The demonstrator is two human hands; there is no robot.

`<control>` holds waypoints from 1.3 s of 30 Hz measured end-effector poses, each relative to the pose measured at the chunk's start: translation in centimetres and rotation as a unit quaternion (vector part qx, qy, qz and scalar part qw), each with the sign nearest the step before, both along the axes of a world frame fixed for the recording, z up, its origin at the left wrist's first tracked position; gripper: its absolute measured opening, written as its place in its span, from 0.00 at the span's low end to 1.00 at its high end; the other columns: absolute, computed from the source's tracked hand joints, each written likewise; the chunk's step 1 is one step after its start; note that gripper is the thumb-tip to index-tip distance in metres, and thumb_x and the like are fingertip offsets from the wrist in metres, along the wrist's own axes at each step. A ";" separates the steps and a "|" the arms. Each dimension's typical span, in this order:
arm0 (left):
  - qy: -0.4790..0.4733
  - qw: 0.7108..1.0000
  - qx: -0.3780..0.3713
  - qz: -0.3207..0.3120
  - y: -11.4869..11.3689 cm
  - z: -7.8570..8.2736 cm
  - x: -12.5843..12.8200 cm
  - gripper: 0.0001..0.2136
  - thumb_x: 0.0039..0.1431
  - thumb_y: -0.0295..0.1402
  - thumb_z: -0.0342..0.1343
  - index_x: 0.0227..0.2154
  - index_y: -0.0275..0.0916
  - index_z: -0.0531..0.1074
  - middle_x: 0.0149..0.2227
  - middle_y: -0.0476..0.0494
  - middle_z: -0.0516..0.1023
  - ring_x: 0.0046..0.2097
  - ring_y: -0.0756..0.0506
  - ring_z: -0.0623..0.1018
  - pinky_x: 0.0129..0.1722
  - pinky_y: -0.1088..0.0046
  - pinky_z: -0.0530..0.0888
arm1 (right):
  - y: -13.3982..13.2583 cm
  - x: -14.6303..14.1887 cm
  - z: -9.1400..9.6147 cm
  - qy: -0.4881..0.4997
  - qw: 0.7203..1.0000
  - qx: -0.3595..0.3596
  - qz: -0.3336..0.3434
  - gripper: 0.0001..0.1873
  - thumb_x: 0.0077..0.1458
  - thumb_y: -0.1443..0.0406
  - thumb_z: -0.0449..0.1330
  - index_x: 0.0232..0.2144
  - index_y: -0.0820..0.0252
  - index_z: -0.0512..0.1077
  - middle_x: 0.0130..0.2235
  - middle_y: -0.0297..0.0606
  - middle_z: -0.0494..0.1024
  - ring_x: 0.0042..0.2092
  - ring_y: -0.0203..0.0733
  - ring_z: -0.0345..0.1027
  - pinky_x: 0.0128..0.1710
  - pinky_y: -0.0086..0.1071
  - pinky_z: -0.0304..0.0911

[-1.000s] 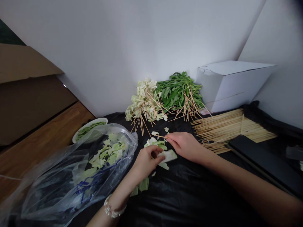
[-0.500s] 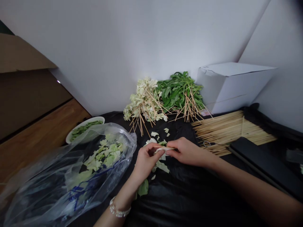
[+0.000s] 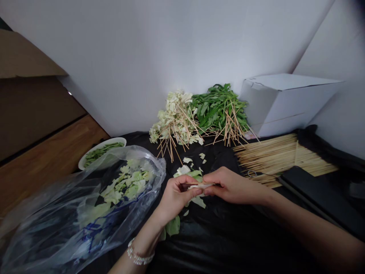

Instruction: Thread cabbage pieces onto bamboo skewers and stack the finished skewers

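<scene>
My left hand point(image 3: 179, 192) and my right hand point(image 3: 224, 184) meet over the black sheet, thumbs and fingers pinched. Between them is a pale piece of cabbage leaf point(image 3: 199, 186), with a thin bamboo skewer point(image 3: 195, 183) running along its upper side. My left fingers are closed on the cabbage, and my right fingers grip at the skewer's right end. The fingers hide how far the skewer goes through the leaf. Just beneath and behind my hands lie loose cabbage pieces point(image 3: 201, 201), and a greener leaf point(image 3: 172, 226) sits below my left wrist.
At left, a clear plastic bag point(image 3: 82, 213) holds cut cabbage beside a white bowl point(image 3: 82, 161) of green pieces. Skewered cabbage point(image 3: 173, 114) and leafy greens point(image 3: 213, 106) are piled by the wall. Bare skewers point(image 3: 273, 154), a black case point(image 3: 310, 198) and a white box point(image 3: 288, 102) stand right.
The view has shifted slightly. My hands have come a little apart, so more of the cabbage piece and skewer shows between them. Both hands still pinch.
</scene>
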State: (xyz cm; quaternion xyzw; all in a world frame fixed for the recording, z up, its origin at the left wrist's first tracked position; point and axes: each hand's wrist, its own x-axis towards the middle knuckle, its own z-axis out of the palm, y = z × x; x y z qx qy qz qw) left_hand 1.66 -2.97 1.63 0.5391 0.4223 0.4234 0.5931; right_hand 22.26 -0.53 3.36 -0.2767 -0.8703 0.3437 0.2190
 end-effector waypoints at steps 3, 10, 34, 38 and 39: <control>-0.023 0.999 -0.017 -0.016 0.0 0.0 -0.1 0.11 0.42 0.34 0.71 0.26 0.34 0.77 0.26 0.45 0.80 0.28 0.48 0.78 0.32 0.72 0.74 | 0.1 0.3 0.7 0.010 0.999 -0.045 0.024 0.13 0.59 0.66 0.57 0.23 0.60 0.65 0.23 0.26 0.64 0.26 0.30 0.56 0.26 0.25 0.50; -0.161 0.980 -0.111 -0.036 -0.2 -0.7 0.2 0.18 0.37 0.38 0.74 0.28 0.36 0.73 0.27 0.49 0.77 0.28 0.49 0.76 0.32 0.73 0.72 | -0.9 0.3 2.2 0.047 0.997 -0.061 0.019 0.11 0.60 0.64 0.57 0.26 0.61 0.71 0.26 0.29 0.72 0.28 0.31 0.62 0.29 0.26 0.55; -0.050 0.992 0.021 0.110 0.6 -0.3 -0.3 0.09 0.48 0.33 0.68 0.31 0.37 0.75 0.29 0.52 0.76 0.28 0.55 0.71 0.30 0.80 0.68 | -0.3 -1.1 -0.8 0.032 0.989 0.055 -0.135 0.25 0.61 0.60 0.57 0.59 0.56 0.61 0.41 0.37 0.78 0.38 0.38 0.71 0.39 0.32 0.63; -0.136 0.974 -0.038 0.175 1.3 -0.1 -1.0 0.12 0.45 0.33 0.69 0.31 0.37 0.74 0.27 0.52 0.77 0.29 0.55 0.74 0.30 0.82 0.71 | -1.3 -1.1 0.2 0.070 0.980 0.106 -0.155 0.14 0.62 0.60 0.55 0.49 0.59 0.66 0.33 0.34 0.75 0.32 0.36 0.67 0.35 0.31 0.61; -0.147 0.971 -0.050 0.181 1.4 -0.1 -1.0 0.12 0.44 0.32 0.70 0.31 0.37 0.74 0.27 0.52 0.78 0.29 0.54 0.75 0.31 0.82 0.72 | -1.8 -1.2 0.5 0.076 0.976 0.146 -0.141 0.12 0.64 0.62 0.51 0.46 0.60 0.67 0.34 0.35 0.74 0.33 0.36 0.66 0.35 0.31 0.61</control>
